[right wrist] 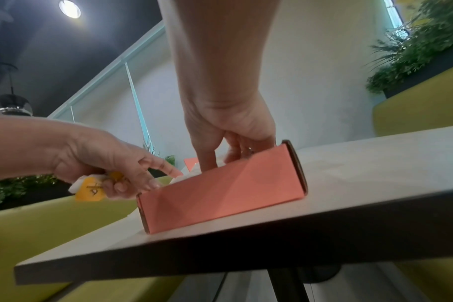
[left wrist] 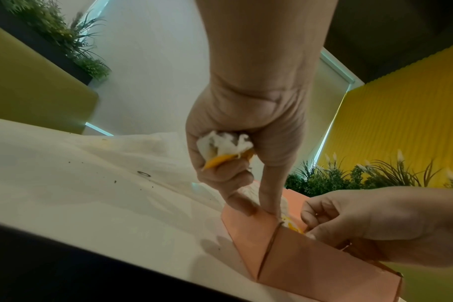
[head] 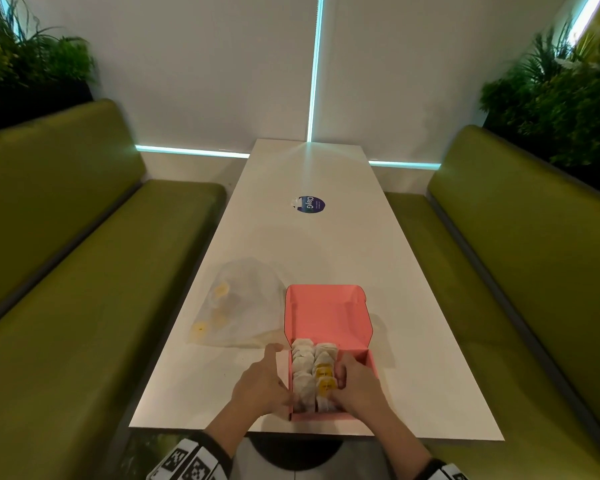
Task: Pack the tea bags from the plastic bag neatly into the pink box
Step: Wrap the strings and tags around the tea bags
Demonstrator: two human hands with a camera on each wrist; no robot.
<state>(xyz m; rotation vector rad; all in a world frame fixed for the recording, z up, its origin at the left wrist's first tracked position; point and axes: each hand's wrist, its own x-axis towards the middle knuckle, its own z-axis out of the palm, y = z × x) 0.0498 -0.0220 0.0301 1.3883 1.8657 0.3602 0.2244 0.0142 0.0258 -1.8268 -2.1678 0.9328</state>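
Spare tea bags (left wrist: 224, 148) are kept bunched in the left hand (head: 262, 382) grip beside the pink box (head: 369, 358), probably for feeding in. Packed rows are tidied by the right hand (head: 355, 388); its grip can't be told. Further up the tabletop (head: 326, 244), the plastic bag (head: 239, 306) is left.

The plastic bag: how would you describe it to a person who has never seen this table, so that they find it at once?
On the long white table, look just left of the open pink box. The plastic bag lies flat there, beyond the left hand. Unlike the box, it is translucent and crumpled, with a few yellow tags showing through.
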